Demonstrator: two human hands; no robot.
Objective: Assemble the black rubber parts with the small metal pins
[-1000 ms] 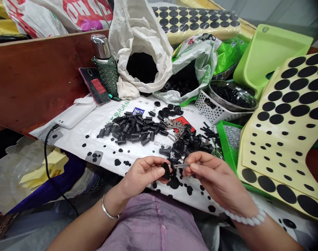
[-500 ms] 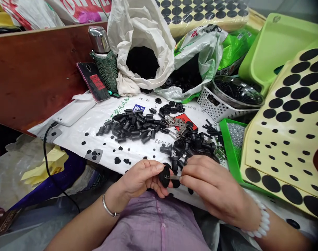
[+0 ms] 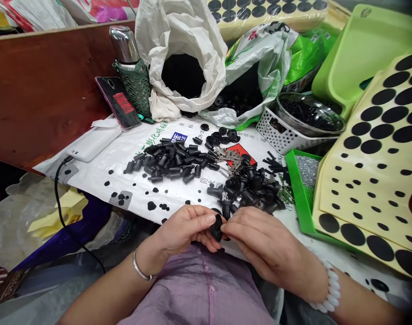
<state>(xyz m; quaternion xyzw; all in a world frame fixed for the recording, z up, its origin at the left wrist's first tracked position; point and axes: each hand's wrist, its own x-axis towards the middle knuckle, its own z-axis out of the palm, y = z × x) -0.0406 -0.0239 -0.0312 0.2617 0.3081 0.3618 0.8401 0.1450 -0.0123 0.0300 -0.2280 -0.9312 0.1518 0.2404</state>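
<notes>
My left hand [image 3: 187,228] and right hand [image 3: 260,239] both pinch one black cap [image 3: 216,227] at the table's [image 3: 100,180] near edge; I judge I'm pressing it together, which needs steady squeezing.

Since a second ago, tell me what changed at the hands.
The right hand pushed toward the left hand: the metal blade that showed between them is now out of sight behind the black round cap, and the fingers of both hands meet on it. The piles of black parts on the white sheet lie as before.
</notes>
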